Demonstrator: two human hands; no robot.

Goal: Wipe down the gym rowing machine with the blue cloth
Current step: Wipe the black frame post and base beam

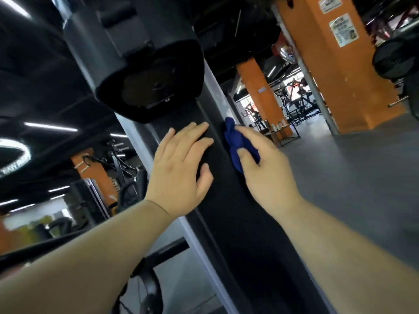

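Wiping of the rowing machine's beam: we press the bunched blue cloth, pinched in our right hand, against its right edge; our left hand (fingers flat, spread) braces alongside, likely steadying us.

Grey floor. Broad orange pillar at right, paper notices stuck high on it; narrower orange pillar farther back. Black weight plates at right edge. Small desk far back, black exercise frames beyond it. Strip lights overhead at left
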